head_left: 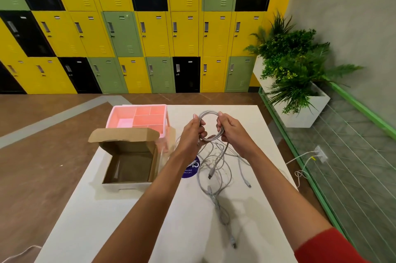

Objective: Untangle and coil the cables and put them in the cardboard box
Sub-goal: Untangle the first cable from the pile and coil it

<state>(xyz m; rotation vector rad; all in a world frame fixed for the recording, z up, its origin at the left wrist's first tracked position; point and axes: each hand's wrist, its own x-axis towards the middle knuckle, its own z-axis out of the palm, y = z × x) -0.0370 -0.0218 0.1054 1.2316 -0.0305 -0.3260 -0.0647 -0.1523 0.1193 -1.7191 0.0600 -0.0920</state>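
Above the white table (128,220) I hold a grey cable coil (209,113) upright. My left hand (192,134) grips its left side and my right hand (230,131) grips its right side. From the coil a loose tail hangs down to a plug (211,173). Under my hands lies a tangle of grey and white cables (218,179), one strand trailing toward the front edge. To the left stands the open cardboard box (128,168), lid flap up, nothing visible inside.
A pink compartment organiser (139,118) stands behind the box. A blue round sticker (189,169) lies on the table. Right of the table run a green rail, a white planter (300,112) with plants, and floor cables. Lockers line the far wall.
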